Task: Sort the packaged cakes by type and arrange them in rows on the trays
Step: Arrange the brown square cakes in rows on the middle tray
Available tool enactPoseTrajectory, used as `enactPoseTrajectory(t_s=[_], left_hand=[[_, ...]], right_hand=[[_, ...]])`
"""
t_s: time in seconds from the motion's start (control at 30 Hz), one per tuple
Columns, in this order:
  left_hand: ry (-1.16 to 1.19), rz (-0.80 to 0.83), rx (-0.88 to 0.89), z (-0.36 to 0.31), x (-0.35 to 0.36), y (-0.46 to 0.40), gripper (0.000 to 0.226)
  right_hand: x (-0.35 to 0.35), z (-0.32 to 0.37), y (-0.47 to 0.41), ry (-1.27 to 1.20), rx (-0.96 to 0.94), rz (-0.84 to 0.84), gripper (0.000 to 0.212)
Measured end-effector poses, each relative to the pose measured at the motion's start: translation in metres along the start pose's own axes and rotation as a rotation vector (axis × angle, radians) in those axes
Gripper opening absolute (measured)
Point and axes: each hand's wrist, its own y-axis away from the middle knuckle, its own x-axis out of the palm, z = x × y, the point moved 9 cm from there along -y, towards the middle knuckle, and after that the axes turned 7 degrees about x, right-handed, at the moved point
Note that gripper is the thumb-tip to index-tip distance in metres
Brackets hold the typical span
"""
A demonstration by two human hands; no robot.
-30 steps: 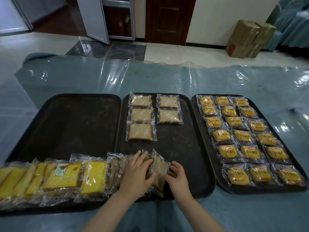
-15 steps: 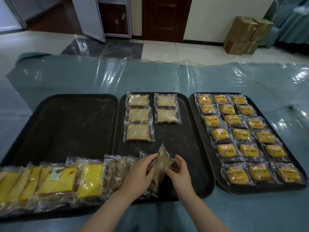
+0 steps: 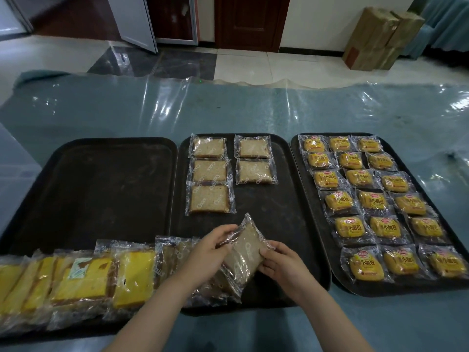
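Both hands hold one brown packaged cake [image 3: 245, 252], tilted up above the near end of the middle tray [image 3: 286, 224]. My left hand [image 3: 210, 252] grips its left edge and my right hand [image 3: 281, 265] pinches its right edge. Several brown cakes [image 3: 210, 179] lie flat in two columns at the far end of that tray. A leaning row of yellow cakes [image 3: 83, 278] and brown cakes [image 3: 177, 252] crosses the near end of the left tray [image 3: 106, 189]. Small yellow breads [image 3: 375, 201] fill the right tray [image 3: 337, 283] in rows.
The three black trays sit side by side on a table under a clear plastic sheet [image 3: 228, 107]. Cardboard boxes [image 3: 375, 39] stand on the floor at the back right, beyond the table. Doors are at the back.
The brown cake has been lifted out of the leaning row and tilted up between both hands. The view has shifted slightly closer.
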Motion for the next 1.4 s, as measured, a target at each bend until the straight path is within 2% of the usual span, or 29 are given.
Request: enactPoseTrajectory(t_s=[0.17,0.27,0.37,0.57,0.83,0.93,1.13,1.27,1.4], left_hand=[[-0.242,-0.006,0.055,-0.008,-0.004,-0.018,0.043],[-0.362,-0.036,0.085,-0.015,-0.010,-0.026,0.042],[-0.415,-0.054,0.099,-0.019,-0.016,-0.031,0.046],[-0.505,-0.048,0.077,-0.009,-0.021,-0.034,0.049],[-0.567,-0.028,0.063,0.003,-0.019,-0.036,0.044],[-0.569,-0.033,0.070,0.005,-0.019,-0.036,0.043],[-0.594,-0.031,0.077,0.008,-0.019,-0.036,0.042],[-0.616,-0.029,0.075,0.008,-0.020,-0.036,0.041],[-0.675,-0.016,0.092,0.010,-0.017,-0.036,0.043]], right_hand=[[-0.006,0.011,-0.008,-0.074,-0.033,-0.028,0.032],[-0.012,0.014,-0.017,-0.171,-0.011,-0.058,0.022],[-0.021,0.021,-0.027,-0.265,-0.005,-0.107,0.018],[-0.036,0.046,-0.052,-0.330,-0.056,-0.203,0.044],[-0.050,0.073,-0.075,-0.325,-0.118,-0.406,0.037],[-0.049,0.078,-0.082,-0.305,-0.125,-0.422,0.036],[-0.046,0.085,-0.086,-0.091,-0.180,-0.477,0.017],[-0.046,0.098,-0.077,0.346,-0.227,-0.638,0.017],[-0.041,0.112,-0.067,0.719,-0.260,-0.758,0.026]])
